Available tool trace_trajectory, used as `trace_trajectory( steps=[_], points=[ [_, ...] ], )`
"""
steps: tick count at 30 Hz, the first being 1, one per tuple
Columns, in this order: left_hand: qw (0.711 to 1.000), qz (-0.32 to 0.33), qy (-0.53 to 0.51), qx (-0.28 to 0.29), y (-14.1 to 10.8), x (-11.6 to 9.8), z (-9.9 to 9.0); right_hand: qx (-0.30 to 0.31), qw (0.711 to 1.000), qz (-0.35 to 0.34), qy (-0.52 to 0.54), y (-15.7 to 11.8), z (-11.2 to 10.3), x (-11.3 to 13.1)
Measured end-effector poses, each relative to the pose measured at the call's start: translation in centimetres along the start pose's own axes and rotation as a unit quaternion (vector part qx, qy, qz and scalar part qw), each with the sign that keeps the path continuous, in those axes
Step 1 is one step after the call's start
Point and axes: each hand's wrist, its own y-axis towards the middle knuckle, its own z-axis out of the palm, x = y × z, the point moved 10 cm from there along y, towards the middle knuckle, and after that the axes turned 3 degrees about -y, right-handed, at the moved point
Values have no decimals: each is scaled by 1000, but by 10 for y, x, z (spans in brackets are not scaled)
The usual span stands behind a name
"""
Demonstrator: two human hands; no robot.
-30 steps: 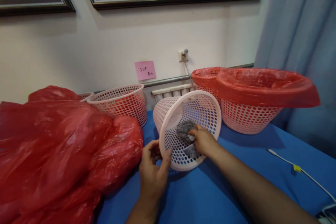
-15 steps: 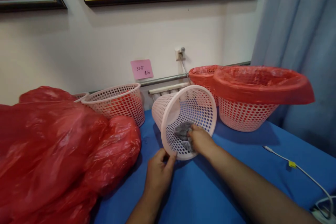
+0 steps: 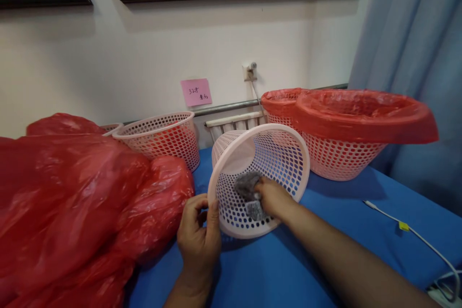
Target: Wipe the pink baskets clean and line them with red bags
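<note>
A pale pink perforated plastic basket (image 3: 231,149) lies tipped on its side on the blue table, its mouth facing me. My left hand (image 3: 200,226) grips the basket's rim at the lower left, thumb on the inner side and fingers outside. Inside the basket, my right hand (image 3: 272,197) is closed around a grey cloth (image 3: 248,185), which rests against the lower inner wall. Part of the cloth hangs below my fingers. Some of the right fingers are hidden by the cloth.
Red plastic bags (image 3: 90,202) heap up at the left. Behind them stands another pink basket (image 3: 159,137). A basket lined with a red bag (image 3: 342,159) stands at the right, another behind it. A white cable (image 3: 422,233) crosses the blue table (image 3: 267,274). A pink note (image 3: 196,92) is on the wall.
The tipped basket has come nearer and its mouth has turned more toward me. My left hand has moved left and up along with the rim. The cloth has shifted slightly left.
</note>
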Motion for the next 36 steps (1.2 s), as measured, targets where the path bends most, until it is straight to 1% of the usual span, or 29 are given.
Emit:
trace_trajectory(
  steps=[2,4,6,8,10,12,14,15,17,18,19,20,21,22,23,24,25,26,27,29,30,32,34,36],
  points=[
    [1000,-8,-2,1,2,3,-1,-30,998,52,17,5,-17,-24],
    [1000,-22,-8,20,3,5,5,-54,994,78,58,7,-26,-32],
    [997,-35,-17,65,1,4,18,-60,988,81,120,6,-20,-25],
    [990,-54,-29,130,-6,6,37,-48,976,76,197,4,-6,-10],
    [977,-102,-42,183,-15,15,52,-32,958,81,273,2,9,0],
    [962,-165,-46,214,-24,29,62,-28,937,97,334,1,16,-1],
    [946,-206,-44,248,-34,38,71,-36,919,114,375,2,17,-7],
    [936,-213,-46,275,-39,39,78,-40,913,118,388,3,16,-9],
    [918,-213,-57,329,-48,35,90,-38,908,115,400,3,15,-10],
    [912,-210,-64,346,-50,33,94,-34,909,108,402,3,14,-7],
    [912,-205,-67,349,-50,31,96,-31,909,98,404,2,14,-4],
    [918,-201,-64,336,-48,30,93,-28,914,83,396,2,12,0],
    [928,-196,-56,312,-42,31,88,-25,928,60,368,1,10,5],
    [940,-190,-45,281,-36,31,81,-21,950,34,309,0,7,10],
    [951,-182,-32,247,-29,32,72,-16,974,12,227,-1,4,13],
    [961,-173,-19,214,-22,32,62,-12,991,-2,136,-1,1,13],
    [970,-161,-6,182,-15,31,52,-10,999,-6,51,0,-2,10],
    [977,-147,4,153,-9,30,43,-13,1000,2,-12,1,-7,3],
    [983,-132,13,126,-4,27,35,-24,999,19,-42,3,-14,-7],
    [992,-100,21,79,2,20,23,-55,996,47,-53,7,-30,-23],
    [994,-86,20,63,3,16,19,-69,995,53,-54,9,-36,-28],
    [997,-63,9,42,1,11,17,-84,994,49,-44,10,-38,-27],
    [998,-44,-8,40,-4,7,20,-69,997,18,-21,8,-24,-12],
    [999,-17,-13,43,-8,4,21,-27,998,-45,22,3,-1,13]
  ],
)
